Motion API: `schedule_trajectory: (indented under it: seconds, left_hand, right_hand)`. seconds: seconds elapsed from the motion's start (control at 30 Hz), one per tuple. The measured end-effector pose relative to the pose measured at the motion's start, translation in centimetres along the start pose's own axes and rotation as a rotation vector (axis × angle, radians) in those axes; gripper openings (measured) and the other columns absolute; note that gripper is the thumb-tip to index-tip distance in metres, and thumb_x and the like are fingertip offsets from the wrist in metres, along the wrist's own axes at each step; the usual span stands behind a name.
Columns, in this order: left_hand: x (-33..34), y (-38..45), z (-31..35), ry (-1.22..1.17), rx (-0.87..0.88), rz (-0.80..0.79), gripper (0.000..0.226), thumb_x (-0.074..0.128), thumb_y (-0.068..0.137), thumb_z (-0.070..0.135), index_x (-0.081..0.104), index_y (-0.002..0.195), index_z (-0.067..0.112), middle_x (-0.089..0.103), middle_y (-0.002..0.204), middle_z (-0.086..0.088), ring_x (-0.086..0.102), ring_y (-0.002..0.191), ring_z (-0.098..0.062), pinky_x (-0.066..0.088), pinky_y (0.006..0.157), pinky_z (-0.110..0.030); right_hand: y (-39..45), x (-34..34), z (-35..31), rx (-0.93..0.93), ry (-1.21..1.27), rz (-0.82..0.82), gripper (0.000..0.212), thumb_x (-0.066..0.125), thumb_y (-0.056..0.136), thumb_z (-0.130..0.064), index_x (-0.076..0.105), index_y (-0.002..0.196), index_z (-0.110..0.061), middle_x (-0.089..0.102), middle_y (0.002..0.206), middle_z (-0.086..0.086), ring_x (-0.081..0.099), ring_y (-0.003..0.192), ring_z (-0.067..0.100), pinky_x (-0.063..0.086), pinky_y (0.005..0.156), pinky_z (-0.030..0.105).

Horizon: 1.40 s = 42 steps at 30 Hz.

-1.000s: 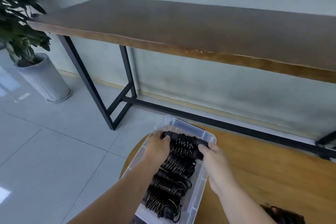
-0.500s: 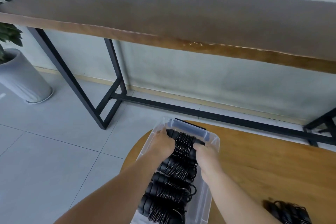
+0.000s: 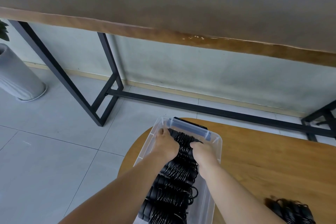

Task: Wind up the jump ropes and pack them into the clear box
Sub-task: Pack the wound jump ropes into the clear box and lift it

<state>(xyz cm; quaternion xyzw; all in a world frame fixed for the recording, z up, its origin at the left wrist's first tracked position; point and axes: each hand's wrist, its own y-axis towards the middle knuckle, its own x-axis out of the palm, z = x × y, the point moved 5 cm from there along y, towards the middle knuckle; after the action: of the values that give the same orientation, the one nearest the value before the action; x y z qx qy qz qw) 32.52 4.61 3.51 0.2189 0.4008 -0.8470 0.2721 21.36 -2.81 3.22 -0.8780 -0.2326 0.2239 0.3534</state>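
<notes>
This looks like an office or lobby-like interior: pale glossy floor tiles [image 3: 54, 151], a plain grey-green wall [image 3: 181, 71] at 12 o'clock behind a long wooden console table [image 3: 163, 2] on black metal legs, and a potted plant's grey planter [image 3: 16, 78] (leaves barely showing) at 9 o'clock.

- The clear box [image 3: 217, 148] is see-through plastic, smooth, with a bluish plastic latch [image 3: 189, 129] at its far end.
- The wound jump ropes [image 3: 179, 183] are black cord with a glossy sheen, and their handles look matt.
- The round table [image 3: 263, 165] is warm, smooth wood.
- The long bench [image 3: 163, 3] has a dark matt wooden top on a black metal frame [image 3: 109, 85].
- The floor [image 3: 45, 147] is pale, faintly glossy tile.
- The planter [image 3: 16, 78] at far left looks matt grey and ribbed.
</notes>
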Motion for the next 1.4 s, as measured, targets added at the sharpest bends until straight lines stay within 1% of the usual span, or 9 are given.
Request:
schedule_trajectory:
  seconds: [0.13, 0.27, 0.4, 0.5, 0.6, 0.7, 0.8, 0.93, 1.4]
  left_hand:
    - [0.2, 0.3, -0.1, 0.005, 0.014, 0.085, 0.056, 0.046, 0.090, 0.000, 0.033, 0.145, 0.001, 0.031, 0.148, -0.014, 0.040, 0.131, -0.029, 0.036, 0.109, -0.035]
    - [1.0, 0.1, 0.0, -0.039, 0.016, 0.072, 0.077, 0.044, 0.085, -0.006, 0.013, 0.154, 0.005, 0.021, 0.150, -0.005, 0.041, 0.131, -0.028, 0.038, 0.111, -0.038]
    - [1.0, -0.5, 0.1, -0.064, 0.081, 0.157, 0.063, 0.043, 0.087, -0.004, 0.033, 0.148, 0.009, 0.026, 0.149, -0.003, 0.042, 0.130, -0.028, 0.040, 0.109, -0.039]
    - [0.8, -2.0, 1.0, -0.115, 0.140, 0.263, 0.039, 0.044, 0.097, 0.008, 0.052, 0.134, 0.013, 0.045, 0.137, -0.003, 0.054, 0.114, -0.023, 0.049, 0.090, -0.031]
    - [1.4, -3.5, 2.7, -0.173, 0.183, 0.245, 0.023, 0.044, 0.102, 0.022, 0.063, 0.112, 0.015, 0.067, 0.100, -0.005, 0.060, 0.075, -0.014, 0.043, 0.058, -0.021]
    - [2.7, -5.1, 4.6, -0.256, 0.232, 0.183, 0.026, 0.045, 0.102, 0.024, 0.067, 0.090, 0.017, 0.068, 0.079, -0.004, 0.058, 0.063, -0.014, 0.041, 0.049, -0.016]
    - [4.9, -7.1, 6.5, -0.323, 0.273, 0.138, 0.030, 0.048, 0.100, 0.022, 0.064, 0.075, 0.020, 0.060, 0.065, 0.000, 0.050, 0.050, -0.008, 0.034, 0.043, -0.013]
    - [9.6, -9.4, 9.1, -0.423, 0.279, 0.015, 0.024, 0.050, 0.098, 0.019, 0.072, 0.087, 0.014, 0.059, 0.065, 0.001, 0.051, 0.056, -0.015, 0.039, 0.053, -0.025]
    - [28.1, -17.6, 13.7, -0.606, -0.043, -0.085, 0.023, 0.048, 0.100, 0.013, 0.069, 0.090, 0.010, 0.059, 0.067, -0.001, 0.052, 0.061, -0.017, 0.042, 0.062, -0.030]
  right_hand:
    - [0.1, -0.1, -0.1, 0.021, 0.013, -0.025, 0.055, 0.055, 0.095, -0.010, 0.040, 0.148, -0.014, 0.044, 0.147, 0.008, 0.042, 0.132, 0.030, 0.033, 0.110, 0.042]
    - [-0.5, -0.3, -0.6, 0.015, 0.020, -0.053, 0.059, 0.055, 0.096, -0.010, 0.033, 0.151, -0.012, 0.036, 0.153, 0.007, 0.036, 0.137, 0.029, 0.029, 0.112, 0.044]
    - [-0.9, -0.9, -1.0, 0.004, 0.036, -0.106, 0.058, 0.054, 0.098, -0.011, 0.031, 0.151, -0.009, 0.038, 0.151, 0.009, 0.039, 0.135, 0.027, 0.030, 0.109, 0.041]
    - [-1.7, -1.7, -1.6, -0.046, 0.034, -0.111, 0.053, 0.054, 0.098, -0.015, 0.035, 0.148, -0.010, 0.046, 0.146, 0.009, 0.048, 0.125, 0.024, 0.035, 0.104, 0.037]
    - [-2.7, -3.7, -2.0, -0.101, 0.096, -0.109, 0.040, 0.058, 0.097, -0.019, 0.049, 0.135, -0.014, 0.057, 0.125, 0.006, 0.055, 0.111, 0.019, 0.045, 0.099, 0.037]
    - [-3.7, -6.9, -2.0, -0.132, 0.144, -0.097, 0.008, 0.055, 0.099, -0.014, 0.063, 0.100, -0.013, 0.062, 0.094, 0.003, 0.058, 0.089, 0.017, 0.050, 0.098, 0.038]
    - [-4.2, -11.5, -1.6, -0.164, 0.172, -0.059, 0.013, 0.058, 0.097, -0.014, 0.065, 0.103, -0.006, 0.065, 0.089, 0.006, 0.061, 0.080, 0.017, 0.055, 0.085, 0.035]
    - [-4.9, -18.6, -0.5, -0.169, 0.230, -0.002, 0.014, 0.059, 0.096, -0.012, 0.066, 0.101, -0.002, 0.065, 0.085, 0.006, 0.061, 0.070, 0.014, 0.050, 0.064, 0.026]
    - [-3.5, -38.0, 6.6, -0.168, 0.119, -0.111, 0.016, 0.057, 0.098, -0.014, 0.067, 0.101, -0.003, 0.068, 0.092, 0.010, 0.063, 0.082, 0.019, 0.054, 0.078, 0.032]
